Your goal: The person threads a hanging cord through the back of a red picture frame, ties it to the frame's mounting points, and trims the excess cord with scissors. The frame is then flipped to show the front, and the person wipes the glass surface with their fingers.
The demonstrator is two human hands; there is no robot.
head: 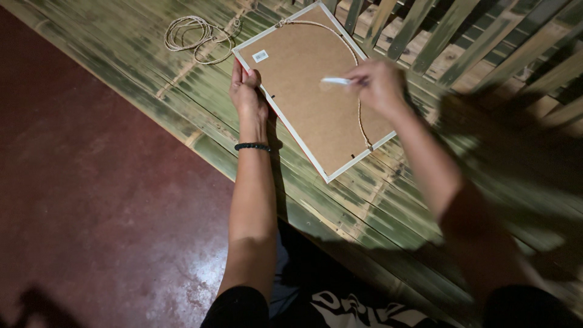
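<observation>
A picture frame (303, 91) lies face down on a bamboo platform (182, 91), its brown backing board up inside a white rim. A thin cord (359, 115) runs along the frame's right side, fixed near two corners. My left hand (246, 91) grips the frame's left edge, fingers curled over the rim; a dark bead bracelet sits on that wrist. My right hand (379, 85) hovers over the backing and pinches a small white stick-like object (336, 80) pointing left. That hand is blurred.
A coil of light cord (197, 37) lies on the bamboo beyond the frame's upper left corner. A bamboo slat railing (461, 30) stands at the back right. A dark red floor (91, 200) spreads on the left.
</observation>
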